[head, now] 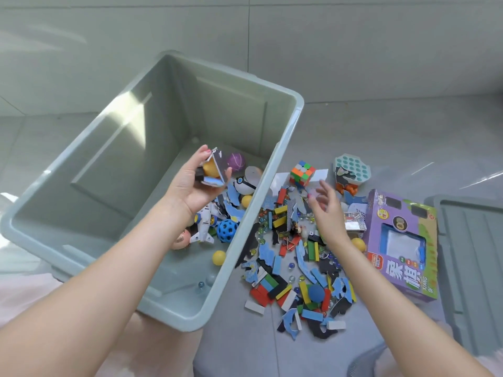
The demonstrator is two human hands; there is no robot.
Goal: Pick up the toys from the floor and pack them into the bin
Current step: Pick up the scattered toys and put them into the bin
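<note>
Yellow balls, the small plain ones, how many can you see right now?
3. One small yellow ball lies in the grey plastic bin, a second deeper in it, a third on the floor beside the purple box. Others may be hidden.

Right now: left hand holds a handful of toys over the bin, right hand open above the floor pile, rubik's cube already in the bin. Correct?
Not quite. The rubik's cube sits on the floor outside the bin, by its right wall, as the head view shows. The rest holds: left hand holds toys over the bin, right hand open above the floor pile.
</note>
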